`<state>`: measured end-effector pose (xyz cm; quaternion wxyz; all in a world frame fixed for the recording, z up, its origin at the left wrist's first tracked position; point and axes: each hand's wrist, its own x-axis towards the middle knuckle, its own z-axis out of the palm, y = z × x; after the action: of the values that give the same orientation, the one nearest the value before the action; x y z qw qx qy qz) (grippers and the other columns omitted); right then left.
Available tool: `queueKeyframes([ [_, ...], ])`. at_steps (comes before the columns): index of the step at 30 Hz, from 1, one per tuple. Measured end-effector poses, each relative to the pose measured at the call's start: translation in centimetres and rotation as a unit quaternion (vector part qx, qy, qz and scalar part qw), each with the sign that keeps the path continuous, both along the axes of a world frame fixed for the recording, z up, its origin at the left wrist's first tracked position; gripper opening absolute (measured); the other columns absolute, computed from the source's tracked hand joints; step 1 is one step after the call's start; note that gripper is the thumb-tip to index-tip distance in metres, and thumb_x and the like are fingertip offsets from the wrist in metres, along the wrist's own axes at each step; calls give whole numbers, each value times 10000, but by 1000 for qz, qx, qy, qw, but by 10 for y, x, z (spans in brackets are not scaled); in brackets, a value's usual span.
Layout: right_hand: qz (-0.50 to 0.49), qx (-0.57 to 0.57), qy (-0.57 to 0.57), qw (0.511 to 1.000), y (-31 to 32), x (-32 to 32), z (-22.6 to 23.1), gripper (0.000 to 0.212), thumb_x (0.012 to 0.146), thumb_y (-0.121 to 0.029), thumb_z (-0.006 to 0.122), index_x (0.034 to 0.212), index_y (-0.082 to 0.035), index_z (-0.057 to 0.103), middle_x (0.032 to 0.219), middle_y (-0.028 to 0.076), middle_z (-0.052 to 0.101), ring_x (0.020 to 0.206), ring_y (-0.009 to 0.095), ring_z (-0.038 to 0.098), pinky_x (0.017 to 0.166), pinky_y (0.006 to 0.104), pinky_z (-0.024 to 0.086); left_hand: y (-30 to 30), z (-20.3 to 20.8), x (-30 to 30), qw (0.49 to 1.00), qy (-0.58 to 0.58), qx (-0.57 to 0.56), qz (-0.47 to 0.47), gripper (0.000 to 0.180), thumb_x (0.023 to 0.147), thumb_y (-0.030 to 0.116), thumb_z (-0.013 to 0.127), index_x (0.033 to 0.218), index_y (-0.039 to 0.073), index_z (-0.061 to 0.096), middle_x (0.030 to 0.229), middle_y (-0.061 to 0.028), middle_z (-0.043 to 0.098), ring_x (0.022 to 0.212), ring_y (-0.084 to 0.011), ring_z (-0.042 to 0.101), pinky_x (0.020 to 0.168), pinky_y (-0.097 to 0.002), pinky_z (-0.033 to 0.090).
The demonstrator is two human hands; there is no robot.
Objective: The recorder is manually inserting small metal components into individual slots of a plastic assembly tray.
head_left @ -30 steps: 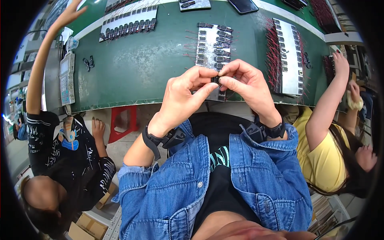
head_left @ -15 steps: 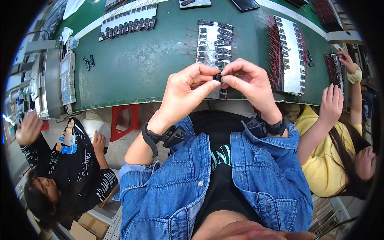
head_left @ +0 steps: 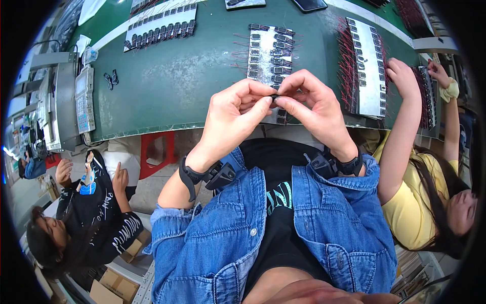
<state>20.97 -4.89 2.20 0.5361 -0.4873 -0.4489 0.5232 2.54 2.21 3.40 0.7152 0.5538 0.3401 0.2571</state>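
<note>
My left hand [head_left: 237, 110] and my right hand [head_left: 313, 105] meet just above the near edge of the green table. Both pinch one small black part [head_left: 275, 98] between thumbs and index fingertips, which cover most of it; its exact kind is too small to tell. Right behind my fingers lies a pale plate [head_left: 261, 58], carrying two columns of small black rectangular parts with thin red wires. My hands hide the plate's nearer half, though one black part [head_left: 281, 117] shows below them.
Another wired plate [head_left: 372, 76] lies to the right, and one more [head_left: 161, 25] at the far left. Two loose black parts [head_left: 111, 78] sit near a grey keypad device [head_left: 85, 99]. Close by on the right, a co-worker's hand [head_left: 403, 78] reaches over the table; another person sits left.
My fingertips have shifted slightly around the black part, which now shows less. The right co-worker's arm has reached farther onto the table. The left person's raised hand has come down and inward.
</note>
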Motion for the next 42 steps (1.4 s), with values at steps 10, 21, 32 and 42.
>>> queueKeyframes([
  [10, -66, -16, 109, 992, -4, -14, 2, 157, 921, 23, 645, 1050, -19, 567, 1035, 31, 583, 986, 98, 575, 857, 264, 505, -10, 4, 5, 996, 24, 62, 56, 124, 928, 6, 628, 1044, -33, 646, 949, -58, 715, 881, -82, 675, 797, -229, 560],
  [21, -11, 141, -227, 964, -37, -13, -2, 153, 879, 101, 600, 889, -39, 539, 1037, 78, 600, 972, 135, 588, 844, 265, 480, -26, 2, -13, 969, 102, 221, -32, 126, 877, -2, 664, 995, -34, 632, 879, -98, 729, 804, -142, 726, 687, -298, 592],
  [32, -98, -33, -19, 994, -32, -12, 3, 181, 909, 51, 604, 1073, -18, 635, 1093, 82, 613, 957, 133, 598, 865, 275, 483, -13, -3, 0, 994, 76, 72, 18, 101, 930, 25, 627, 1011, -32, 613, 873, -91, 716, 795, -134, 712, 694, -265, 589],
  [42, -148, 23, -277, 949, -22, -10, 13, 190, 939, -20, 630, 1126, 11, 644, 987, 47, 652, 943, 129, 618, 848, 257, 488, -3, 4, 0, 998, 31, -53, 27, 118, 965, 39, 597, 1058, -32, 591, 916, -104, 704, 840, -137, 703, 741, -258, 588],
])
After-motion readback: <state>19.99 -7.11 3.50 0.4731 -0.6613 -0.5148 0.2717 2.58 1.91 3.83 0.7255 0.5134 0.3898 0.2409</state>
